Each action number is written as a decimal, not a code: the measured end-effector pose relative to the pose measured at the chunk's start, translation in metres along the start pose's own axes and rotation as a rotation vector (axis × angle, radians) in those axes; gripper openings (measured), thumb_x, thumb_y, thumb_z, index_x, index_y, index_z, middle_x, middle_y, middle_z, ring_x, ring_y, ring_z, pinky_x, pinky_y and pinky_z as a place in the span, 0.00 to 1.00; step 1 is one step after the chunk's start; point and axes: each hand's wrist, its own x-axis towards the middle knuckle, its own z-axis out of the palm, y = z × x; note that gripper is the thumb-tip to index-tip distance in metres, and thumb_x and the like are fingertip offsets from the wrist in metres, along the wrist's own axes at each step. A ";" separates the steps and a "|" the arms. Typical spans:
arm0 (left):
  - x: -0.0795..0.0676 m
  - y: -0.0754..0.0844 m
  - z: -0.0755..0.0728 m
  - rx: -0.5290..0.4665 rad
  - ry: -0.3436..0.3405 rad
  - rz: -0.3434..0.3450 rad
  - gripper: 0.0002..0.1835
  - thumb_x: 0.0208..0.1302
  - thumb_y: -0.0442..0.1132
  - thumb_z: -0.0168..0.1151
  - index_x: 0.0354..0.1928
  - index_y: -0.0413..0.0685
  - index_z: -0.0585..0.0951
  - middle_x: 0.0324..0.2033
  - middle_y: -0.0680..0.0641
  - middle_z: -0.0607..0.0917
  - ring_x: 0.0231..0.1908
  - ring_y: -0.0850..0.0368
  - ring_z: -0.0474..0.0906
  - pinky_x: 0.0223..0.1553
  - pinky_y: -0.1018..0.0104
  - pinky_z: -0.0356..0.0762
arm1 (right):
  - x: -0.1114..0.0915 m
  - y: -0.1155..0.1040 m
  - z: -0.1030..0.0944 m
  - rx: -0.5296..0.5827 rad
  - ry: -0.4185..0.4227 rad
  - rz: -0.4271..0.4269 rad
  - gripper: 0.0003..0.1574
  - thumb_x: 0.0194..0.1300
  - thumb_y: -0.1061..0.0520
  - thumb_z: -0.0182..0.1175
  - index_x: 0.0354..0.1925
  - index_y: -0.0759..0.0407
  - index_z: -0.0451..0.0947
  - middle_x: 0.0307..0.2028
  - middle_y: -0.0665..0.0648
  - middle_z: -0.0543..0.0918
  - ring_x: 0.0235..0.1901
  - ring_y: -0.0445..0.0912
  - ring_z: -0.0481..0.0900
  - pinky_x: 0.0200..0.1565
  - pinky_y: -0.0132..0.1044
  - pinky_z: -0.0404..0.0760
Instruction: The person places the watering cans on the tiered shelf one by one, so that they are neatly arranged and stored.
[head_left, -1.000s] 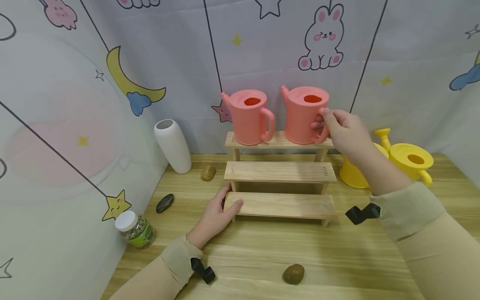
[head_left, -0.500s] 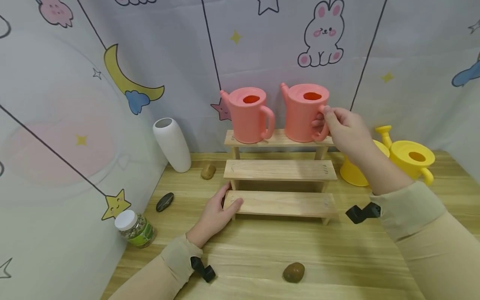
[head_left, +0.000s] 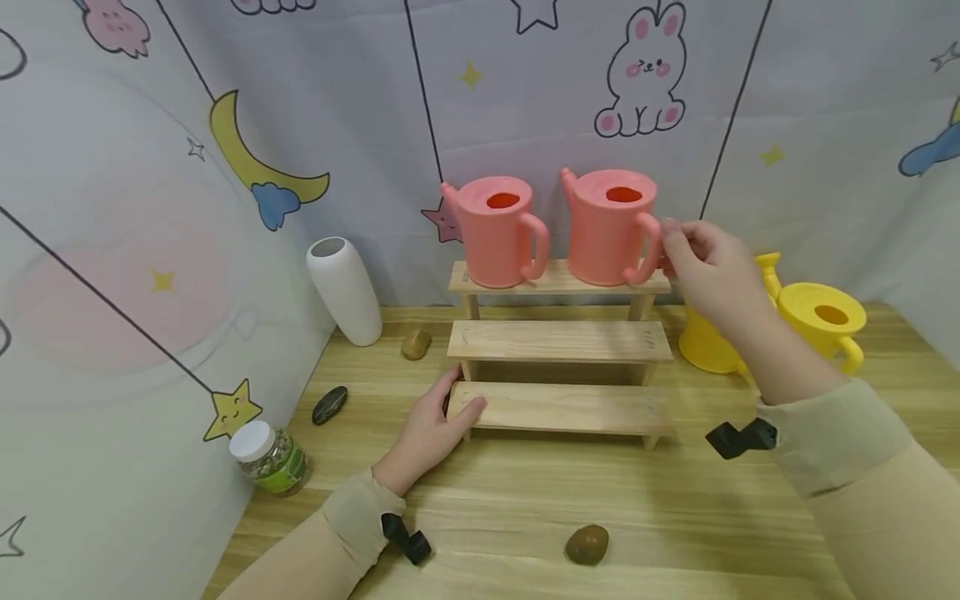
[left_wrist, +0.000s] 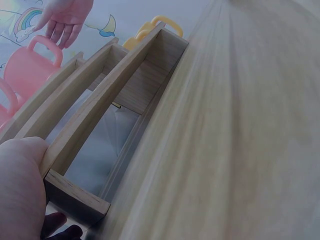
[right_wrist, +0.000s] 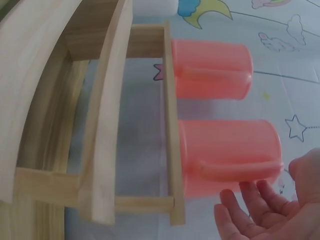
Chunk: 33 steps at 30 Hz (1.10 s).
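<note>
A three-tier wooden stand (head_left: 562,342) is on the table. On its top tier stand two pink watering cans, the left can (head_left: 491,242) and the right can (head_left: 606,233), both upright with spouts to the left. My left hand (head_left: 427,433) grips the stand's left end, its thumb over the lowest tier (left_wrist: 75,132); some fingers are hidden behind the end. My right hand (head_left: 712,271) is just right of the right can's handle (head_left: 649,250). In the right wrist view its fingers (right_wrist: 265,205) are loosely bent and hold nothing, close beside the handle.
Two yellow watering cans (head_left: 821,317) stand at the right, partly behind my right arm. At the left are a white vase (head_left: 347,292), a brown stone (head_left: 416,344), a black stone (head_left: 330,406) and a lidded jar (head_left: 273,462). Another brown stone (head_left: 587,545) lies in front.
My right hand has let go of the right pink can's handle and moved slightly to the right. The can stays in place on the top tier. My left hand has not moved.
</note>
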 end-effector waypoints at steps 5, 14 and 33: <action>0.000 0.000 0.000 -0.009 0.005 0.012 0.43 0.68 0.63 0.63 0.79 0.58 0.61 0.73 0.47 0.72 0.68 0.51 0.75 0.66 0.51 0.78 | -0.012 0.020 -0.005 -0.056 0.122 -0.034 0.45 0.74 0.24 0.39 0.66 0.56 0.72 0.58 0.59 0.82 0.52 0.42 0.80 0.49 0.30 0.76; 0.001 0.000 0.001 -0.032 -0.001 0.029 0.41 0.69 0.60 0.64 0.79 0.58 0.61 0.73 0.47 0.72 0.67 0.52 0.77 0.64 0.52 0.79 | -0.038 0.070 -0.019 -0.046 0.298 0.092 0.34 0.75 0.29 0.46 0.60 0.51 0.73 0.55 0.47 0.77 0.48 0.25 0.70 0.55 0.24 0.77; 0.000 -0.001 0.001 -0.014 0.006 0.001 0.43 0.68 0.62 0.63 0.79 0.57 0.60 0.74 0.47 0.71 0.69 0.51 0.74 0.68 0.50 0.76 | -0.059 0.147 -0.025 -0.005 0.380 0.200 0.41 0.76 0.41 0.49 0.77 0.59 0.56 0.77 0.66 0.55 0.76 0.64 0.52 0.76 0.63 0.51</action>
